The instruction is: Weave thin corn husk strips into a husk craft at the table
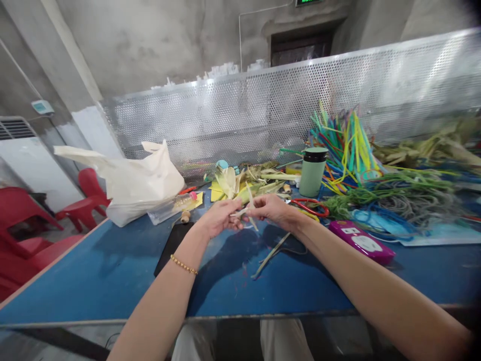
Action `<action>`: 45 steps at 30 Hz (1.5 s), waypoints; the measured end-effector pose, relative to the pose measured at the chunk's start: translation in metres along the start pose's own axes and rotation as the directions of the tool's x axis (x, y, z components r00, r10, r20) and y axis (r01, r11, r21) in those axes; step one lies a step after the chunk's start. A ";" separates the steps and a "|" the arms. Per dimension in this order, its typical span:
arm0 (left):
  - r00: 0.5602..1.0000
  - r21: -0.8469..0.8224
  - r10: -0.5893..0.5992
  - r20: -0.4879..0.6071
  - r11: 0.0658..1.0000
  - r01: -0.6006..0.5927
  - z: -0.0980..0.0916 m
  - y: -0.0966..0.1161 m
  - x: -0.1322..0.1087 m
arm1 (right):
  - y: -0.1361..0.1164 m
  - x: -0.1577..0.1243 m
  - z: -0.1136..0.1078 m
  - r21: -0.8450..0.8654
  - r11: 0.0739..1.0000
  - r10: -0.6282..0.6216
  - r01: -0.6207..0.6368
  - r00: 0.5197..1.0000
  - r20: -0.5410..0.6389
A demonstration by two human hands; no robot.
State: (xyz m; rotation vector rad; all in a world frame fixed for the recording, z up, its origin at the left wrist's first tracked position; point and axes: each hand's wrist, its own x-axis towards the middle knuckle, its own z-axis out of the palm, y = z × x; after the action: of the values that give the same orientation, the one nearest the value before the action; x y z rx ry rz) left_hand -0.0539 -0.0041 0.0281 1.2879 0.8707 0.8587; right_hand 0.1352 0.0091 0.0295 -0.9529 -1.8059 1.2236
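Blue table [112, 271] w/ mesh screen behind. Pale leaf strip [248, 206] is pinched between left hand [220, 218] & right hand [272, 209], both closed on it; little weaving shown so far. Loose strip [271, 253] at 6 o'clock, leaf pile [244, 181] at 12, green cup [312, 171] at 1.

Craft workshop: bare concrete walls, blue bench [112, 271] backed by perforated metal screen [263, 110]; coloured strips [345, 140] and husks [240, 183] heaped below screen.
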 end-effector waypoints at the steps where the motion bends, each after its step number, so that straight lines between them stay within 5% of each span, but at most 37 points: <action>1: 0.998 0.087 0.058 -0.039 0.995 -0.055 0.002 0.000 -0.001 | 0.001 0.000 -0.002 0.012 1.000 0.004 -0.004 1.000 -0.006; 5: 0.936 0.379 0.295 -0.193 0.902 -0.206 0.008 -0.003 0.001 | 0.001 0.001 -0.002 0.091 0.996 0.017 -0.016 1.000 -0.010; 11: 0.868 0.636 0.442 -0.227 0.742 -0.212 0.009 0.001 0.002 | -0.003 0.001 -0.001 0.228 0.972 0.049 -0.057 0.998 0.041; 25: 0.765 0.699 0.623 -0.164 0.621 -0.356 0.008 0.005 -0.001 | -0.002 0.002 -0.004 0.307 0.951 0.029 -0.034 0.999 0.022; 28: 0.801 0.688 0.594 -0.070 0.610 -0.393 0.009 0.002 0.001 | 0.001 0.003 -0.002 0.269 0.963 0.009 -0.025 0.998 0.060; 32: 0.866 0.679 0.499 -0.041 0.650 -0.342 0.010 -0.003 0.003 | 0.007 0.006 -0.001 0.156 0.986 -0.063 0.053 0.996 0.056; 38: 0.877 0.633 0.447 -0.178 0.734 -0.246 0.005 -0.009 0.007 | 0.009 0.012 0.006 -0.174 0.982 -0.100 0.079 0.988 -0.115; 41: 0.870 0.599 0.433 -0.237 0.770 -0.220 0.006 -0.012 0.010 | 0.004 0.011 0.011 -0.463 0.882 -0.223 0.091 0.945 -0.240; 45: 0.886 0.558 0.406 -0.223 0.798 -0.225 0.010 -0.015 0.011 | -0.002 0.008 0.013 -0.701 0.712 -0.308 0.036 0.914 -0.265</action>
State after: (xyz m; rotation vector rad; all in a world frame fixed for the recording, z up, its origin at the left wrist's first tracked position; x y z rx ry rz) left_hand -0.0399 0.0005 0.0134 1.8375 1.2326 1.1863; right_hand 0.1203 0.0107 0.0292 -1.2660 -1.9975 0.1793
